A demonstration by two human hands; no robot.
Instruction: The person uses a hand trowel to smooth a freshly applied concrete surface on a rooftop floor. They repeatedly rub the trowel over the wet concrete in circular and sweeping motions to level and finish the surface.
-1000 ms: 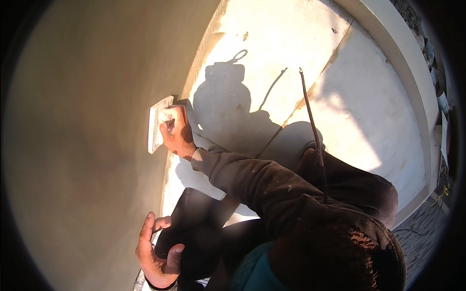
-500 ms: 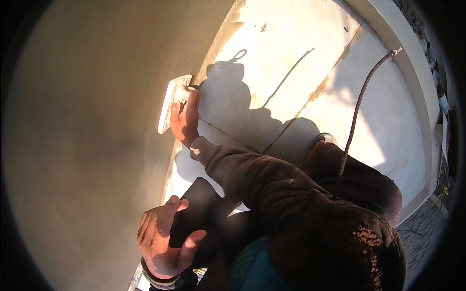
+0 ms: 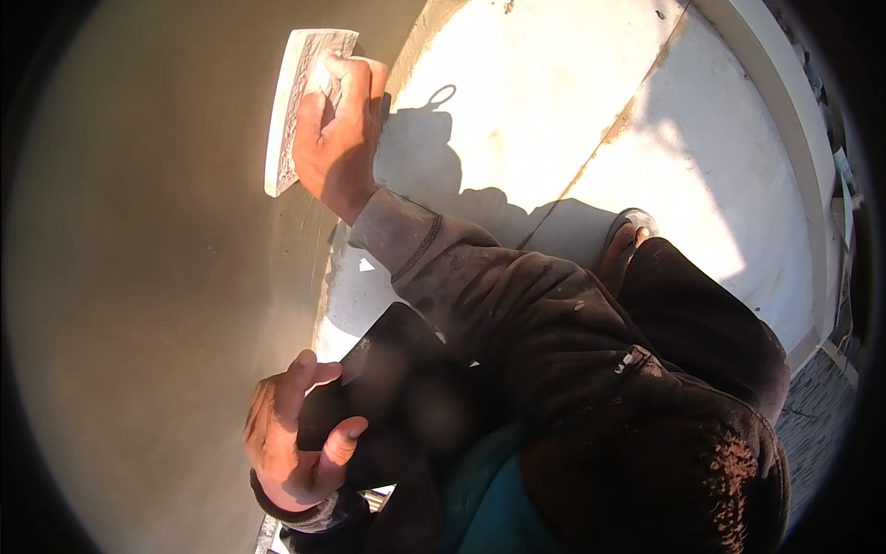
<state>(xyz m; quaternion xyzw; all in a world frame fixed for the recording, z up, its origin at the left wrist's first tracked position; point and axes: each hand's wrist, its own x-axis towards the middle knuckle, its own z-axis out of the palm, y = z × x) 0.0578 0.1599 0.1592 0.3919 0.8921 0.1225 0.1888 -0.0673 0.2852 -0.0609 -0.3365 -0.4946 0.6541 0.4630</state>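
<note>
A pale plastering float (image 3: 284, 115), its back rough with dried plaster, lies against the smooth grey-brown plastered surface (image 3: 148, 258) near that surface's right edge. My right hand (image 3: 340, 138) is wrapped round the float's grip, which the fingers mostly hide. At the lower left, my left hand (image 3: 286, 439) has its fingers curved, with the thumb held apart from them. Nothing shows between them. Just beside it is a dark, straight-edged shape (image 3: 392, 346), in deep shade; whether it is clothing or an object I cannot tell.
Sunlit white floor slabs (image 3: 517, 111) with a dark joint lie to the right of the plastered surface. A raised pale edge (image 3: 784, 111) curves along the far right. A foot in a sandal (image 3: 637, 223) rests on the slabs. Shadows cover part of the floor.
My right hand has moved the float upward and slightly left along the plastered surface. My left hand has shifted a little left. The brown cord seen earlier at the right is out of view.
</note>
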